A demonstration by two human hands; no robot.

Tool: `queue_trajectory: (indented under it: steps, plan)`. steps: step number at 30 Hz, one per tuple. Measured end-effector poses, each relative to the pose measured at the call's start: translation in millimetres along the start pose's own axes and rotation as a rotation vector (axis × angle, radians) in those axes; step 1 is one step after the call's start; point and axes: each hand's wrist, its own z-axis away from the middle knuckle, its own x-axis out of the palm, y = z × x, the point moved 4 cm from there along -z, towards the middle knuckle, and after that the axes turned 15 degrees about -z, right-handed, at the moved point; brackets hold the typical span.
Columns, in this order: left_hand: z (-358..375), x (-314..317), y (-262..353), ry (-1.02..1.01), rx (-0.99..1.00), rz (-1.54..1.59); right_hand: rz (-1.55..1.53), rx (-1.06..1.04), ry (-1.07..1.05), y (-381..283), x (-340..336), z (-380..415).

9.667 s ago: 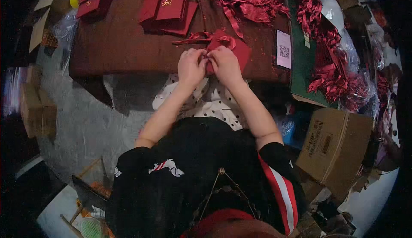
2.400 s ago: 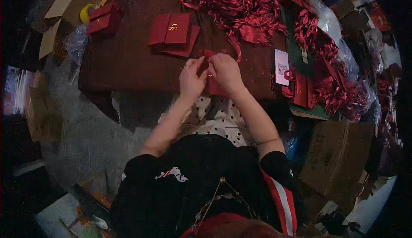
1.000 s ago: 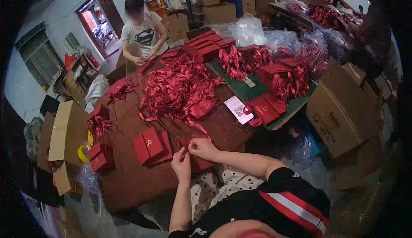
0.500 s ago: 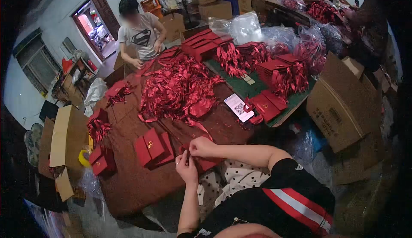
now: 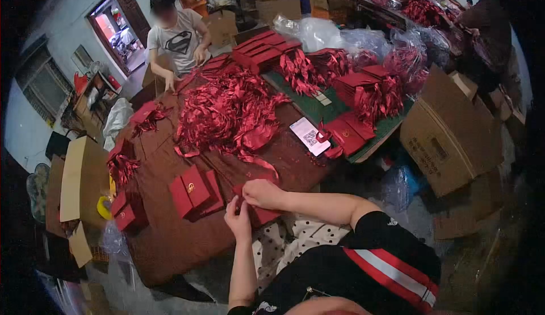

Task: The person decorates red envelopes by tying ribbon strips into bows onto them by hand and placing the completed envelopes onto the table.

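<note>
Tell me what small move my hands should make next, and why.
Perhaps ease the right hand slightly away from the left hand: their fingertips sit close together over the red piece, hiding the detail being worked, so a small gap might let you check it.

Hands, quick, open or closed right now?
Left hand: fingers curled at the red piece; grip cannot be told.
Right hand: closed at the same piece; anything pinched is hidden.

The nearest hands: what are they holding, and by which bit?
A red pouch. The left hand and right hand close on it together, but they hide exactly which part they pinch.
</note>
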Motion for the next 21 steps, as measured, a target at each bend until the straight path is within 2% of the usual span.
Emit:
queue_trajectory:
  steps: [2,3,4,5,6,7,8,9,10,11,13,15,16,17,21]
  plan:
    - [-4,4,-4,-0.048,-0.16,0.197,-0.042,0.072,0.077,-5,-9,7]
    - [-10,3,-8,-0.097,-0.145,0.107,-0.095,0.144,0.145,-1,-11,10]
    - [-15,1,-11,-0.116,-0.137,0.103,-0.1,0.271,0.085,6,-7,11]
    - [-13,6,-15,-0.135,-0.14,0.11,-0.091,0.193,0.139,6,-7,14]
    - [-8,-2,14,-0.141,-0.127,0.026,-0.086,0.115,0.192,6,-5,16]
    - [-5,1,21,-0.143,-0.137,0.032,0.021,0.218,0.105,13,1,13]
    - [-2,1,27,-0.104,-0.126,-0.006,0.023,0.22,0.092,15,2,14]
    - [0,-2,27,-0.052,-0.121,-0.044,0.136,0.167,0.039,16,6,12]
    - [-6,10,-8,0.009,0.02,-0.128,0.24,0.099,-0.017,15,16,7]
    - [-5,8,-9,0.034,0.043,-0.104,0.309,0.082,-0.129,-5,8,3]
    - [-4,13,-7,0.056,0.08,0.017,0.32,0.092,-0.212,3,14,-4]
    - [1,9,0,0.043,0.029,-0.084,0.159,0.136,-0.122,10,8,-5]
    - [0,10,-6,0.091,0.113,-0.126,0.026,0.187,-0.075,12,3,-6]
    - [1,9,-5,0.109,0.116,-0.128,-0.073,0.27,-0.098,17,0,-5]
    - [-8,15,-10,0.083,0.08,-0.102,-0.273,0.36,0.02,11,-4,2]
